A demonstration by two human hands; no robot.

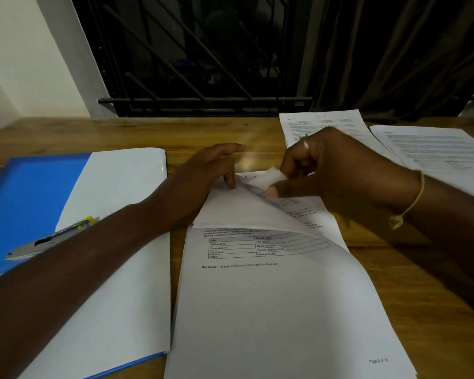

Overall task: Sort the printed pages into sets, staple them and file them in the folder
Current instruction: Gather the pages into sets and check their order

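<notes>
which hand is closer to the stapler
Left. The stapler lies on the folder; the left hand presses the pages just right of it; the right hand is farther right, pinching a page corner.

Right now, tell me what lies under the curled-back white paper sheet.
A white printed page with a table and disclaimer line shows. Its upper text is hidden by the curled white sheet, whose corner the right hand pinches.
</notes>
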